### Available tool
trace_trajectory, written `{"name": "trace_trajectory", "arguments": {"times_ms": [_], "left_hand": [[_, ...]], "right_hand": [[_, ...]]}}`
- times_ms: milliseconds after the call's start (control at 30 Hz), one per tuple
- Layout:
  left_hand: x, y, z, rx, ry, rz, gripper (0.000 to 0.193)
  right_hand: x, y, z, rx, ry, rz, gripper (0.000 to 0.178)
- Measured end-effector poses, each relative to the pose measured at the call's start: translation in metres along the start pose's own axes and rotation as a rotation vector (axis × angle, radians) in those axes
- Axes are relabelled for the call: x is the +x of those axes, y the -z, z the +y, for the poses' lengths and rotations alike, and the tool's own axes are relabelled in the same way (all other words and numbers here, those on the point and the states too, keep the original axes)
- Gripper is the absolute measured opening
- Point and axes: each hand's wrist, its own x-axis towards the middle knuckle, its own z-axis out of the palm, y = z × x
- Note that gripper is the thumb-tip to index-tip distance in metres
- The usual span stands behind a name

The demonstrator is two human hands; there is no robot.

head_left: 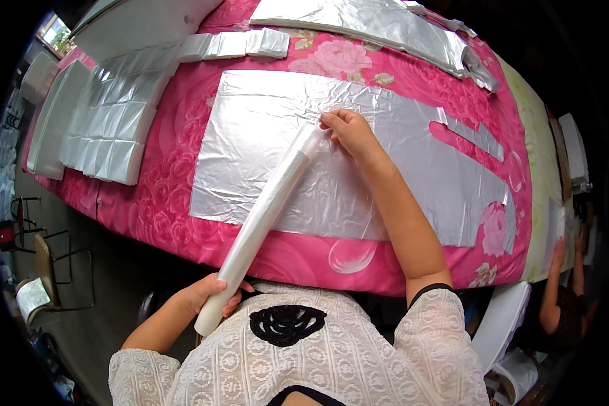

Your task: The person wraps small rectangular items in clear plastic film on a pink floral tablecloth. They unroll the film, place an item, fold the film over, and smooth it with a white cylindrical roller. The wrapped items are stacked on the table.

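A long roll of translucent white plastic film slants across the near side of the table, its upper end over a flat stack of silvery plastic vest bags. My left hand is wrapped round the roll near its lower end, close to my body. At the upper end my right hand has its thumb and fingers pinched together on the film's crumpled tip. The vest bags lie spread out with their cut handles pointing right. My right forearm hides part of them.
Rows of folded clear plastic packs stand at the left, beside white boxes. Another silvery bag stack lies along the far side. A pink floral cloth covers the table. Another person's arms show at the far right; a chair stands left.
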Motion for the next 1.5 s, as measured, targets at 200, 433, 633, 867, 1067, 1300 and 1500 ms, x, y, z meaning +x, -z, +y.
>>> {"name": "trace_trajectory", "arguments": {"times_ms": [200,433,633,867,1067,1300,1500], "left_hand": [[0.002,-0.005,0.002,0.054,-0.013,0.034,0.074],[-0.018,0.012,0.001,0.161,0.087,-0.039,0.071],[-0.049,0.031,0.008,0.241,0.328,-0.052,0.051],[0.007,-0.038,0.102,1.341,0.028,0.067,0.044],[0.082,-0.083,0.135,2.146,-0.760,0.302,0.048],[0.108,-0.072,0.091,2.090,-0.868,-0.228,0.067],[0.112,-0.067,0.066,2.165,-0.752,-0.158,0.085]], "right_hand": [[-0.013,-0.012,-0.009,-0.187,-0.008,-0.233,0.022],[0.021,0.057,0.007,-0.409,0.278,0.203,0.023],[0.028,0.180,0.011,-0.590,0.286,0.531,0.021],[0.035,0.127,0.015,-0.339,0.392,0.271,0.023],[0.028,0.076,0.002,-0.342,0.351,0.074,0.023],[0.041,0.076,-0.003,-0.490,0.243,0.018,0.022],[0.031,0.063,-0.015,-0.521,0.352,0.354,0.029]]}}
